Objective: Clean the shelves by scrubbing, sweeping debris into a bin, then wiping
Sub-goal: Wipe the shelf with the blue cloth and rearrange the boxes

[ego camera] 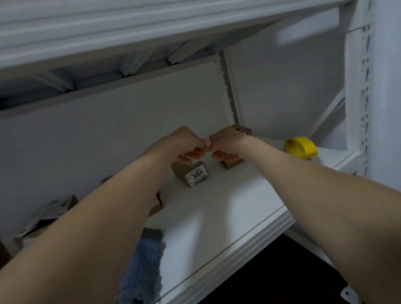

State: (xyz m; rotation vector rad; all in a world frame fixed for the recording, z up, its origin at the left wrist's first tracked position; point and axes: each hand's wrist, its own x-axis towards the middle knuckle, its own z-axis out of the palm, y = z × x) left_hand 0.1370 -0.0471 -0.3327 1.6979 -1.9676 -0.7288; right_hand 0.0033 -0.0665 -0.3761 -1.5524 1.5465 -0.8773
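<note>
Both my arms reach deep into the white shelf [225, 213]. My left hand [186, 144] hovers with curled fingers right at the top of a small cardboard box with a white label [194, 176]; the blur hides whether it holds the box. My right hand [228, 144] covers a plain cardboard box [231, 163] beside the back corner, with its fingers curled round it. The fingertips of both hands nearly meet. A blue fluffy cloth [142, 264] lies on the shelf's front edge under my left forearm.
A yellow plastic object [300, 146] sits at the shelf's right end near the upright post [362, 100]. More cardboard boxes [52, 212] crowd the left part of the shelf. Another shelf board [131, 23] runs close overhead. Dark floor shows below.
</note>
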